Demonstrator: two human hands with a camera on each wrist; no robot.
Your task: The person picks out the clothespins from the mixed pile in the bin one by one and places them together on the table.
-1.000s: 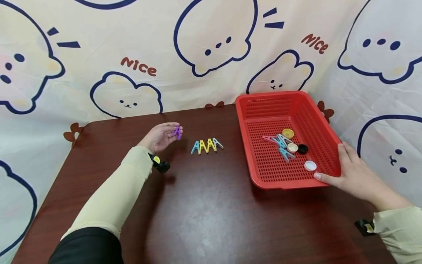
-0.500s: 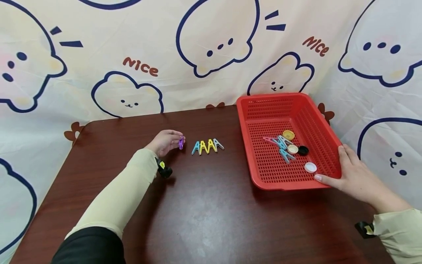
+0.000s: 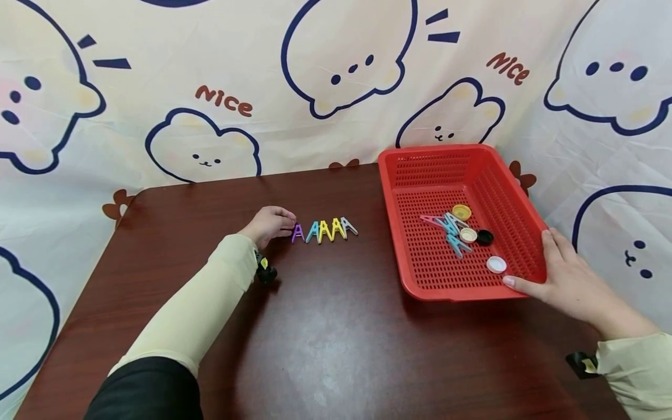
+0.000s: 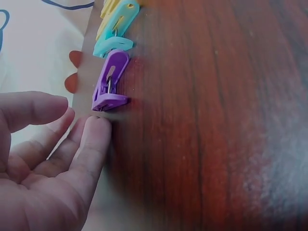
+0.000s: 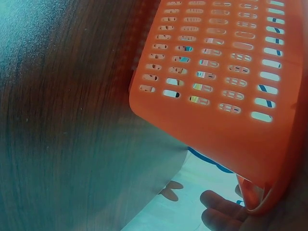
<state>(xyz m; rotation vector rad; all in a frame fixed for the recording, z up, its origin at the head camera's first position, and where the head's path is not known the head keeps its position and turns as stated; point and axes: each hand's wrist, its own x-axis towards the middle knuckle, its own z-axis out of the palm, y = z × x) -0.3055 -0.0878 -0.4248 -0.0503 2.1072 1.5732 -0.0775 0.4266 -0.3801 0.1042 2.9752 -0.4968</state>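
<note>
Head view: your left hand (image 3: pixel 269 224) is at the left end of a row of clips, nearer the far edge of the dark table (image 3: pixel 315 326) than the near one. The left wrist view shows that hand loosely spread, holding nothing; one fingertip is right by the purple clip (image 4: pixel 118 70), touching or just short of it, I cannot tell which. Draw that finger away carelessly and it could catch the clip. The clips seem to stand on spread legs, so a light knock might topple one.

Next along the row comes the blue clip (image 3: pixel 314 228), so close to the purple one that a nudge could well pass from one to the other. Then come the first yellow clip (image 3: pixel 324 227), the second yellow clip (image 3: pixel 337 226) and, at the right end, the grey clip (image 3: pixel 346 224).

Well apart from the row, towards the table's far right corner, is the red basket (image 3: pixel 457 295). In it lie the pink clip (image 3: pixel 430 219), some blue clips (image 3: pixel 458 245) and loose caps (image 3: pixel 461 212).

Your right hand (image 3: pixel 572 286) grips the basket's near right corner, thumb on the near rim, fingers along the right side. Pressing there might tip the basket and send the caps sliding; shoving it left could run its wall into the grey clip.
</note>
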